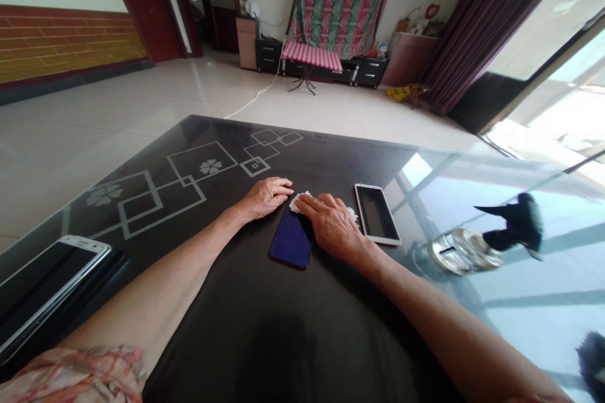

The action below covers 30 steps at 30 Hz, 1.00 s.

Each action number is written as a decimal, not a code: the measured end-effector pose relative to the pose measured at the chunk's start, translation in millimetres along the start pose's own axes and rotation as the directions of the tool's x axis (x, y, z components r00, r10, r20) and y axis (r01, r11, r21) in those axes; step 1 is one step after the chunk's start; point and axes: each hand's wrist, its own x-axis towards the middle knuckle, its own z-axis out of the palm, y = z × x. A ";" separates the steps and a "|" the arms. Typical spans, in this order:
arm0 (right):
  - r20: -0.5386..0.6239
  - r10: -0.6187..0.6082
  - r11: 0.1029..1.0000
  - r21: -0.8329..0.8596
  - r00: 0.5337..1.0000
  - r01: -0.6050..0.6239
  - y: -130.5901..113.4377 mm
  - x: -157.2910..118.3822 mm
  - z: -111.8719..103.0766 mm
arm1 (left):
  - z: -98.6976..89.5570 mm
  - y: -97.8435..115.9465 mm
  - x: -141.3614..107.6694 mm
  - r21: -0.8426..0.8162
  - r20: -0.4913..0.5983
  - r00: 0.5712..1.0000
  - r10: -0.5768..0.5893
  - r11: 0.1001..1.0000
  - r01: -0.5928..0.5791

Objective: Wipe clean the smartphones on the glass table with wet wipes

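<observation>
A smartphone with a dark blue-looking screen (290,243) lies face up on the black glossy table (293,327). My left hand (268,198) is at its upper left edge, fingers bent together and steadying it there. My right hand (333,223) lies over the phone's upper right part and presses a crumpled white tissue (295,204) against the screen. Bits of the tissue stick out on both sides of that hand; the rest is hidden beneath it. Just to the right, a white-framed smartphone (378,214) lies face up, apart from my hand.
A clear spray bottle with a black trigger head (460,253) is at the right. At the left edge lies a larger silver-framed device (45,283). Beyond the table are a pink-striped small table (312,55), a cloth-draped object (338,16) and a white cable (258,96).
</observation>
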 end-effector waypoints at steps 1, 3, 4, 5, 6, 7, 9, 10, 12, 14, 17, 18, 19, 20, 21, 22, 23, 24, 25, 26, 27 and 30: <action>-0.006 0.006 1.000 0.000 1.000 -0.006 1.3 0.4 0.7 | 0.1 -0.1 0.1 0.000 0.000 1.000 0.000 1.000 0.000; -0.012 -0.006 1.000 0.010 1.000 0.006 0.7 -0.5 1.1 | 0.1 0.2 0.1 0.001 0.001 1.000 -0.002 1.000 0.002; -0.012 -0.020 1.000 0.019 1.000 0.020 -1.2 -1.5 0.9 | -0.1 0.5 0.1 0.002 0.001 1.000 -0.004 1.000 0.004; -0.010 -0.035 0.999 0.032 0.999 0.035 -4.0 -3.0 0.2 | -0.4 0.9 0.0 0.004 0.001 1.000 -0.004 1.000 0.004; -0.007 -0.051 0.998 0.046 0.999 0.052 -7.8 -4.7 -0.8 | -0.7 1.3 -0.1 0.005 0.003 1.000 -0.005 1.000 0.004; -0.004 -0.071 0.996 0.062 0.997 0.071 -12.3 -6.7 -2.2 | -1.0 1.7 -0.2 0.006 0.004 1.000 -0.004 1.000 0.004; 0.002 -0.113 0.989 0.101 0.994 0.112 -22.6 -11.6 -6.0 | -1.3 2.3 -0.3 0.008 0.004 1.000 -0.007 1.000 0.007; 0.005 -0.135 0.984 0.121 0.991 0.134 -27.9 -14.4 -8.2 | -1.3 2.5 -0.3 0.009 0.002 1.000 -0.011 1.000 0.011; 0.009 -0.179 0.971 0.161 0.984 0.175 -37.4 -20.0 -12.3 | -1.0 2.5 -0.1 0.008 -0.004 1.000 -0.018 1.000 0.018; 0.010 -0.220 0.957 0.195 0.975 0.214 -43.7 -24.6 -14.9 | -0.6 2.4 0.1 0.006 -0.008 1.000 -0.020 1.000 0.020; 0.012 -0.251 0.946 0.216 0.968 0.242 -44.6 -25.9 -14.5 | -0.7 2.8 0.2 0.007 -0.003 1.000 -0.022 1.000 0.022; 0.012 -0.244 0.949 0.208 0.970 0.236 -42.4 -24.4 -13.2 | -1.0 3.1 0.2 0.008 0.000 1.000 -0.024 1.000 0.024; 0.010 -0.228 0.956 0.194 0.974 0.222 -39.2 -21.8 -11.6 | -1.4 3.4 0.1 0.008 0.004 1.000 -0.027 1.000 0.027; 0.009 -0.208 0.963 0.175 0.978 0.203 -35.3 -18.5 -9.8 | -1.9 3.5 0.1 0.008 0.005 1.000 -0.030 1.000 0.030; 0.008 -0.184 0.971 0.154 0.983 0.181 -30.7 -14.6 -7.9 | -2.3 3.6 0.1 0.006 0.007 0.999 -0.032 0.999 0.032; 0.009 -0.161 0.978 0.133 0.987 0.159 -25.7 -10.4 -6.0 | -2.6 3.5 0.1 0.003 0.008 0.999 -0.032 0.999 0.032; 0.012 -0.138 0.984 0.115 0.990 0.136 -20.6 -6.4 -4.1 | -2.8 3.2 0.2 -0.001 0.009 0.999 -0.031 1.000 0.031; 0.016 -0.115 0.989 0.100 0.993 0.113 -15.5 -2.7 -2.4 | -2.8 2.8 0.3 -0.005 0.011 1.000 -0.029 1.000 0.029; 0.020 -0.092 0.992 0.088 0.996 0.090 -10.6 0.4 -0.9 | -2.7 2.3 0.5 -0.007 0.011 1.000 -0.028 1.000 0.028; 0.020 -0.069 0.995 0.077 0.997 0.068 -6.1 2.6 0.5 | -2.5 1.8 0.7 -0.006 0.011 1.000 -0.027 1.000 0.027; 0.016 -0.049 0.997 0.068 0.999 0.048 -2.1 4.1 1.6 | -2.2 1.3 0.8 -0.001 0.012 1.000 -0.027 1.000 0.027; -0.003 -0.028 0.999 0.046 1.000 0.028 4.0 4.5 2.5 | -1.7 1.0 1.1 0.019 0.017 0.999 -0.029 0.999 0.029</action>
